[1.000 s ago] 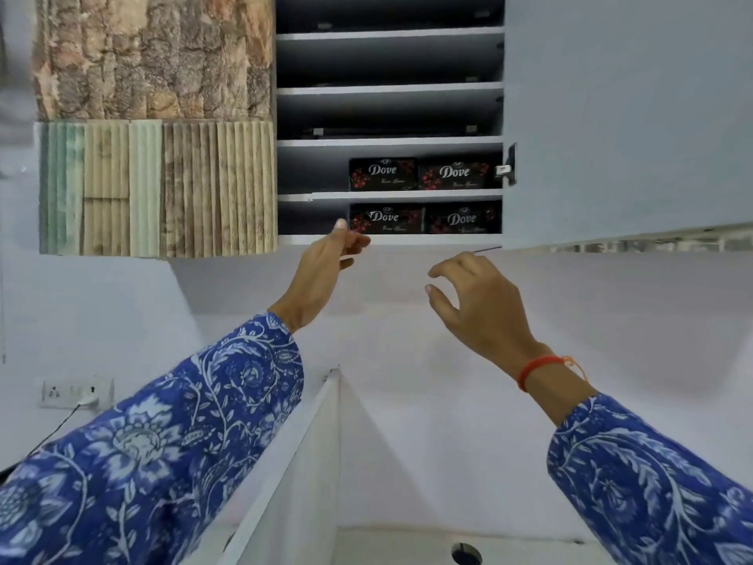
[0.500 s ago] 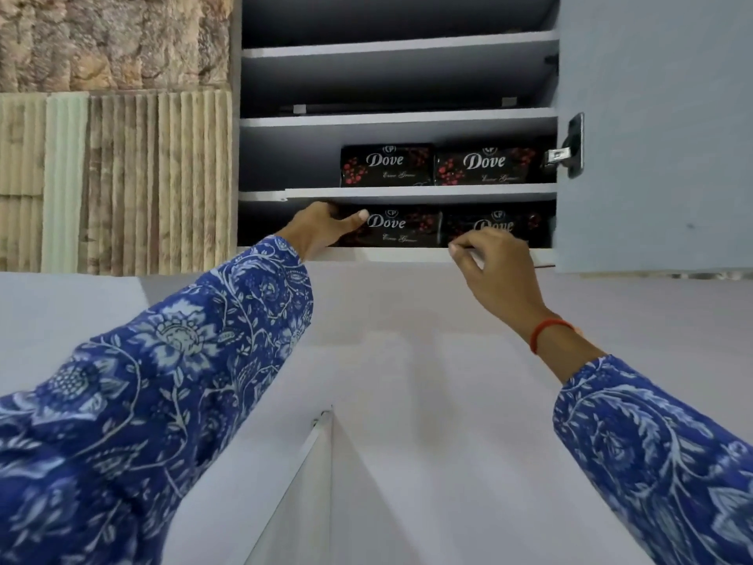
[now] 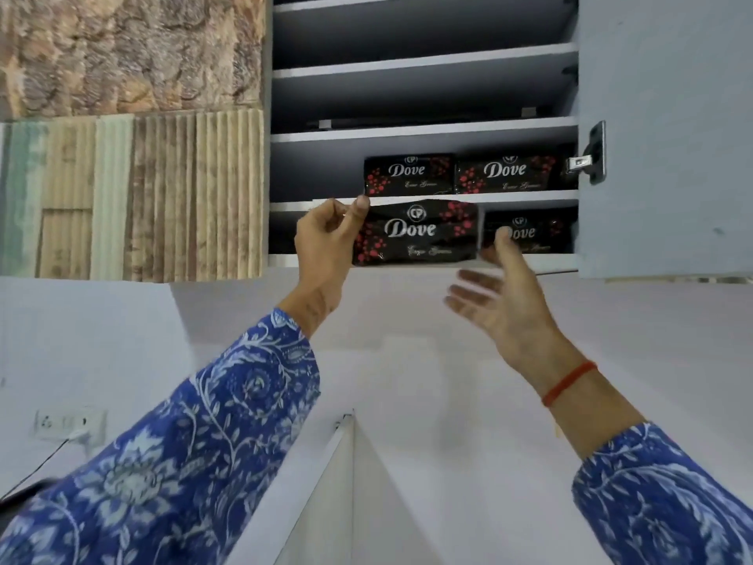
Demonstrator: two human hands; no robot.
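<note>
My left hand point(image 3: 326, 246) pinches the left end of a black Dove pack point(image 3: 419, 234) with red dots, held out in front of the lowest shelf point(image 3: 546, 261) of an open wall cabinet. My right hand point(image 3: 501, 303) hovers just right of and below the pack, fingers spread and blurred, holding nothing. A second Dove pack point(image 3: 529, 232) lies on the lowest shelf behind my right thumb. Two more Dove packs point(image 3: 409, 175) point(image 3: 505, 173) stand side by side on the shelf above.
The cabinet's grey door point(image 3: 668, 136) hangs open at the right, its hinge point(image 3: 586, 159) showing. Textured wall-panel samples point(image 3: 134, 136) cover the wall to the left. The upper shelves look bare. A wall socket point(image 3: 69, 424) with a plugged cable sits low left.
My left hand has pulled one Dove pack out of the lowest shelf and holds it in front. My right hand came off the shelf edge, opened and dropped lower.
</note>
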